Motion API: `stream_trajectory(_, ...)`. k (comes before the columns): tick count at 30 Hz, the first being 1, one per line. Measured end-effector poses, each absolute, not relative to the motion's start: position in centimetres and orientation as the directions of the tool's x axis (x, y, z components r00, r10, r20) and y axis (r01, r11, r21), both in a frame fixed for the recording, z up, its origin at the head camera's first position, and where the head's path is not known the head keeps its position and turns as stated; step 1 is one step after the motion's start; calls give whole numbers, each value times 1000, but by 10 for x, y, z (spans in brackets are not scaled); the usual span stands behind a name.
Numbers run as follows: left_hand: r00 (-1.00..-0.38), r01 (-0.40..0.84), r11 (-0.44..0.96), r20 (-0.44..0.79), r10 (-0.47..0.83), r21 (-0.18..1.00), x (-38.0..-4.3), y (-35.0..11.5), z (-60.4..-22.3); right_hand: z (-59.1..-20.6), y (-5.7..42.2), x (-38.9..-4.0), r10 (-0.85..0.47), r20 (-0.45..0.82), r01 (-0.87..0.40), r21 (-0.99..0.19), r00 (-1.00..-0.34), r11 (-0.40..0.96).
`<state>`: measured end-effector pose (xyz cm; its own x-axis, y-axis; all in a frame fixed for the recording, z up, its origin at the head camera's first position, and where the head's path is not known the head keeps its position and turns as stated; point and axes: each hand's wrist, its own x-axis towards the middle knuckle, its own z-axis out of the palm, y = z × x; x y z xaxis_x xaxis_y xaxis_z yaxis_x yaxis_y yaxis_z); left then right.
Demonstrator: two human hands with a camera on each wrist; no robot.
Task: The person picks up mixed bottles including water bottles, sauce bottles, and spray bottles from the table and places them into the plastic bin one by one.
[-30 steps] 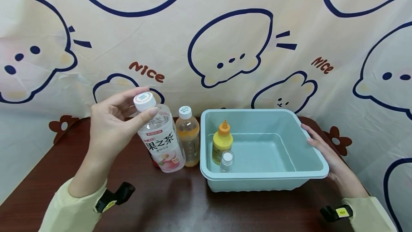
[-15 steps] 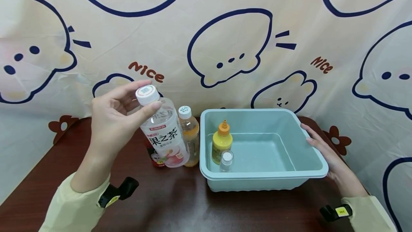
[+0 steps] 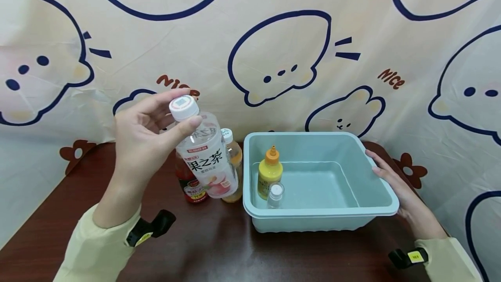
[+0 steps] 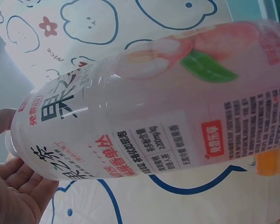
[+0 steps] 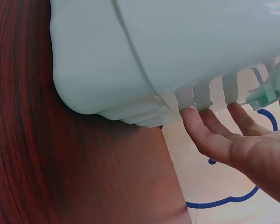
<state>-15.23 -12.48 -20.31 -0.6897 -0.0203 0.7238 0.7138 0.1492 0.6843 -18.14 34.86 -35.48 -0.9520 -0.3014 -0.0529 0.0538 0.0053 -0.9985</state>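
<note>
My left hand [image 3: 146,142] grips a clear drink bottle [image 3: 209,160] by its neck, just under the white cap, with the thumb in front. The bottle is tilted and raised over the table; its peach-printed label [image 4: 144,112] fills the left wrist view. At the right end of a pale blue-green plastic basin [image 3: 321,224], my right hand [image 3: 405,197] holds the rim. In the right wrist view its fingertips [image 5: 189,116] touch the outer wall. Inside the basin, at its left, stand a yellow squeeze bottle [image 3: 269,177] with an orange nozzle and a small clear bottle [image 3: 275,196] with a white cap.
Behind the held bottle stand a red-brown bottle [image 3: 193,190] with a dark label and an amber bottle [image 3: 236,160], both partly hidden. All this is on a dark wood table [image 3: 219,247]. A cartoon-printed curtain [image 3: 282,112] hangs close behind.
The left hand has lifted the drink bottle up and to the right, uncovering more of the red-brown bottle and covering more of the amber one. My right hand and the basin stay put.
</note>
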Motion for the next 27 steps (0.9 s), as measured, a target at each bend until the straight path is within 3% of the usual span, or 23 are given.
stream_trajectory(6, -687, 724, 73, 726, -11, 686, -152, -120, -201, -355, 348, -182, -304, -52, 54, -999, -951, 1)
stream_trajectory(27, -686, 720, 180, 726, 41, 670, -153, -95, -194, -357, 349, -182, -297, -51, 52, -999, -953, 2)
